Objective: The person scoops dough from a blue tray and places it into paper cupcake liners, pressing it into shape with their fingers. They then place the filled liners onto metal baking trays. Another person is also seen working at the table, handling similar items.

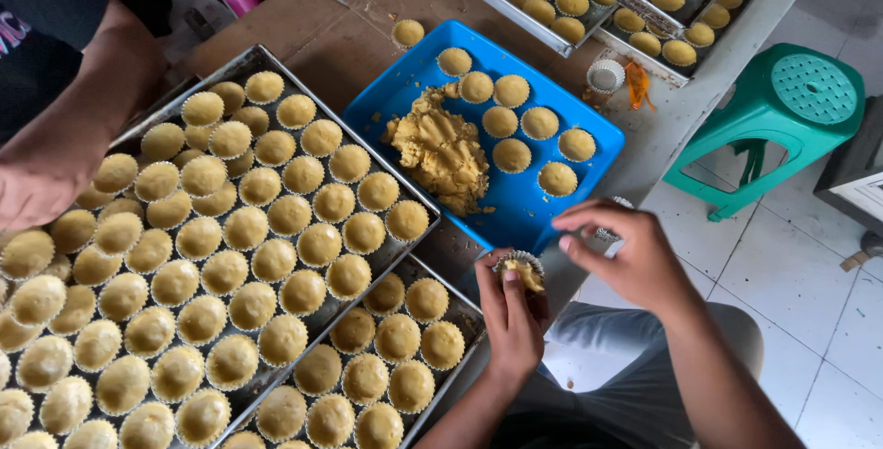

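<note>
Holding the paper cup (521, 270) of dough in our left hand (511, 320), fingers closed around its pleated wall, we judge it light, soft and easily crushed; support belongs under the base. Our right hand (625, 256) hovers just beside it, fingertips pinched, contents indiscernible. The cup sits above the blue tray's (515, 205) near edge.

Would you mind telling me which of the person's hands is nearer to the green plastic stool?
The right hand is nearer: the green plastic stool stands up and to its right. The left hand, holding a small paper cup of dough, is farther away.
</note>
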